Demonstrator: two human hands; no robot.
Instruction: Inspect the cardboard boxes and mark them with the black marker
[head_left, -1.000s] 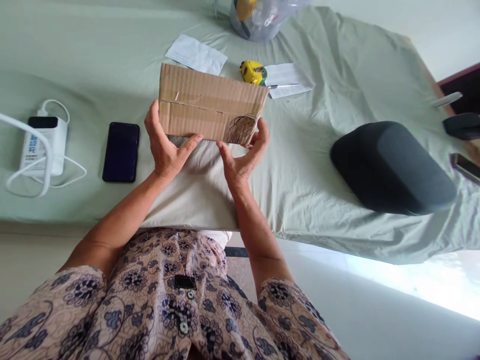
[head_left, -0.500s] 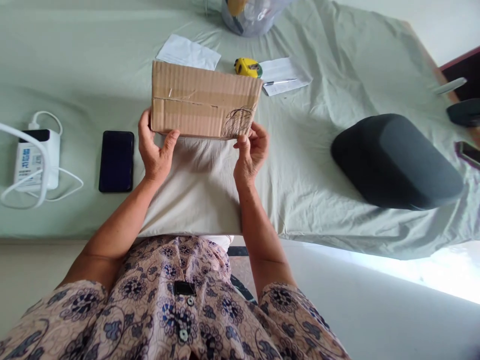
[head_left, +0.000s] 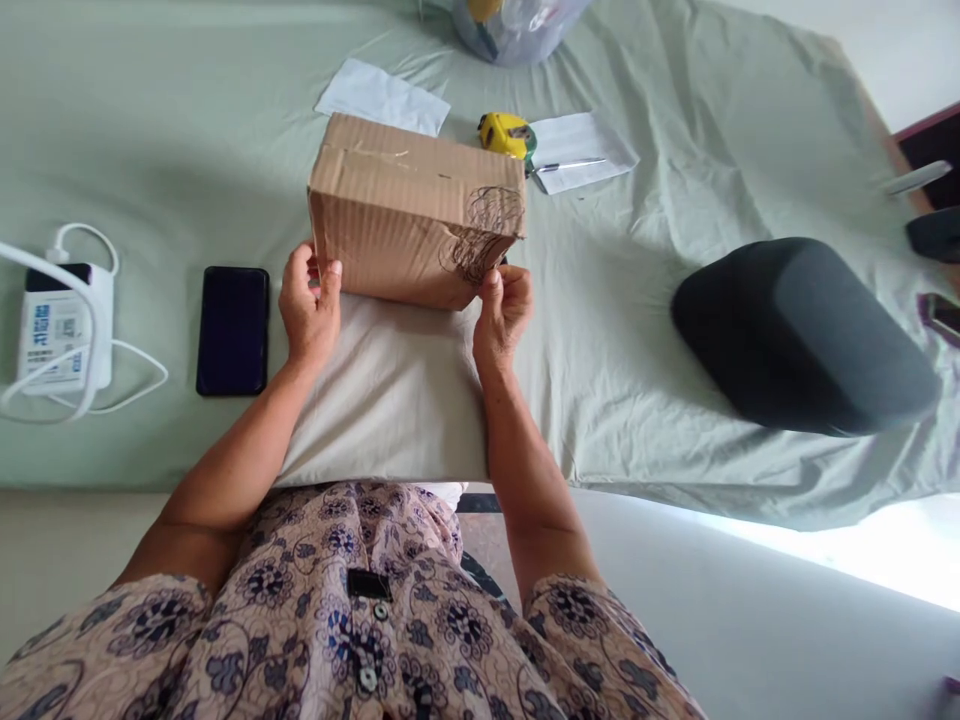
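Between my two hands is a brown cardboard box (head_left: 397, 230), its near side and top face showing, with dark scribbled loops at the right corner. My left hand (head_left: 309, 308) grips the box's lower left edge, thumb in front and fingers partly hidden behind. At the lower right corner, my right hand (head_left: 501, 308) pinches the cardboard with thumb and fingers. Just beyond the box lie a yellow tape measure (head_left: 504, 134), a white paper (head_left: 386, 96) and a second paper (head_left: 585, 140) with a pen (head_left: 574, 164) on it.
A black phone (head_left: 232, 330) and a white power bank (head_left: 67, 335) with a looped cable lie to the left. On the right sits a large dark rounded object (head_left: 802, 335). A clear plastic container (head_left: 517, 35) stands at the back of the green cloth (head_left: 150, 180).
The box has tipped, so its near side now shows below the top face. Both hands stay on it, having shifted slightly. The camera view has moved a little.
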